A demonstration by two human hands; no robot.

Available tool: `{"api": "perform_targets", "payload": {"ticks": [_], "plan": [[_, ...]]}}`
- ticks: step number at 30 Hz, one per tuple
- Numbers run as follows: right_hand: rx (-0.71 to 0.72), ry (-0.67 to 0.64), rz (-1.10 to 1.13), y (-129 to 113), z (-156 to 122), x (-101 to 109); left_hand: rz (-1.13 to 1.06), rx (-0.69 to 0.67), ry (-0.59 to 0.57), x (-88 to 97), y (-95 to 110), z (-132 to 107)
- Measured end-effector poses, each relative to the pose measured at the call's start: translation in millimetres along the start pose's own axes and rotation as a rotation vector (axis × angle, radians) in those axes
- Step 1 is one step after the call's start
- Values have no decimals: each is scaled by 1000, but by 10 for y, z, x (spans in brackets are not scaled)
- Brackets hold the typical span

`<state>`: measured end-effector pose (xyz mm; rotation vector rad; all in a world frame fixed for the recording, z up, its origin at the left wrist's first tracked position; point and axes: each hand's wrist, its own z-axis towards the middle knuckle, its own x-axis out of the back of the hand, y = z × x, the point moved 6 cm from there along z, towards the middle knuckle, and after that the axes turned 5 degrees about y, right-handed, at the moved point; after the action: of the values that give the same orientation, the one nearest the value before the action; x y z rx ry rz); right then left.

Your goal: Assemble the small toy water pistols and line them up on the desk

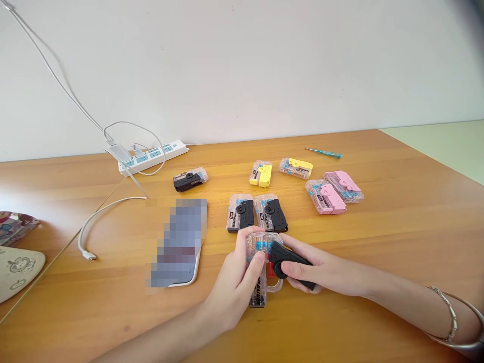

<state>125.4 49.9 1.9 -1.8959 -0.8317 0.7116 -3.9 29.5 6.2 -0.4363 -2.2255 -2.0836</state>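
Low over the wooden table, both my hands grip one small toy of clear plastic with a black part. My left hand is closed around its clear body, thumb on top. My right hand pinches the black piece, which is swung out to the right. Just beyond the hands lie two more clear-and-black toys side by side.
Farther back lie two yellow toys, two pink ones and another black one. A phone lies left of my hands. A white power strip, a loose cable and a small screwdriver are also there.
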Motion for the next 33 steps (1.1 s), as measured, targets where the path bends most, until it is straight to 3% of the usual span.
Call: {"api": "perform_targets", "payload": {"ticks": [4,10,14,22,27,33], "plan": [[11,-12,20,-30,2,-15,-35,-4,-44,-18,-5,4],[25,20,36,-5,23,-39,-90,-18,35,6,4,3],[85,107,-42,33,24,-58,-104,11,14,1,12,-8],[318,325,-185,-51,-45,-5,195,-52,-55,31,27,-3],[349,364,-177,-61,-52,31,281,-103,-68,37,52,10],[274,391,-70,-3,-31,74,124,-42,-163,67,98,16]]}}
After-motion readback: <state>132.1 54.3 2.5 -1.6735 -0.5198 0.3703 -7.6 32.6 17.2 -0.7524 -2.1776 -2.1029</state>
